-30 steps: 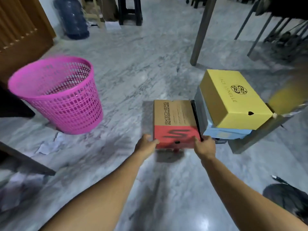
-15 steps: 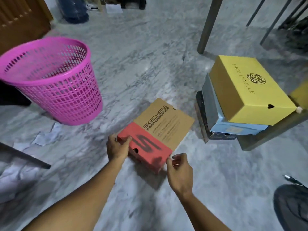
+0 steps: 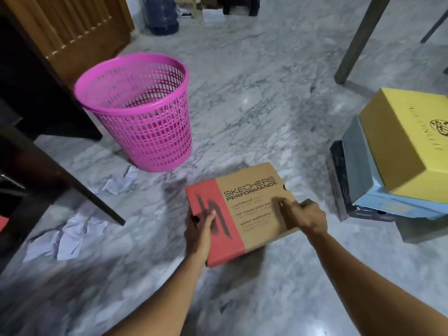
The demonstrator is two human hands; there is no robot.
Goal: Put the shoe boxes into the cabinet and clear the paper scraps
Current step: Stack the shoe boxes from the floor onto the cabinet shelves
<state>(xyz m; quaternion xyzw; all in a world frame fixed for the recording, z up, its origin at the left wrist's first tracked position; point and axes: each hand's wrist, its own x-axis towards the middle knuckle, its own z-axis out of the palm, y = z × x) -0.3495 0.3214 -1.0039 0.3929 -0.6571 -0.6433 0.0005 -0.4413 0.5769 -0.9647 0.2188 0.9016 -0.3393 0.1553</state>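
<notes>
Marble floor (image 3: pixel 254 98) carried a pink mesh basket (image 3: pixel 143 122) at left-centre and, at the right edge, a stack with a yellow box (image 3: pixel 407 139) on a pale blue box (image 3: pixel 388 202). Red-and-brown Skechers shoe box (image 3: pixel 240 212) was held above the floor, lid up: left hand (image 3: pixel 201 229) gripped its red end, thumb over the lid; right hand (image 3: pixel 303 214) gripped the brown end, fingers curled on top. Crumpled paper scraps (image 3: pixel 72 236) lay near the basket, beside a dark cabinet door (image 3: pixel 48 166).

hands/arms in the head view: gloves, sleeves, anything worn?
No gloves. The left hand and right hand are bare, and both forearms are bare right down to the frame's bottom edge. No sleeve, watch, ring or wristband shows.
</notes>
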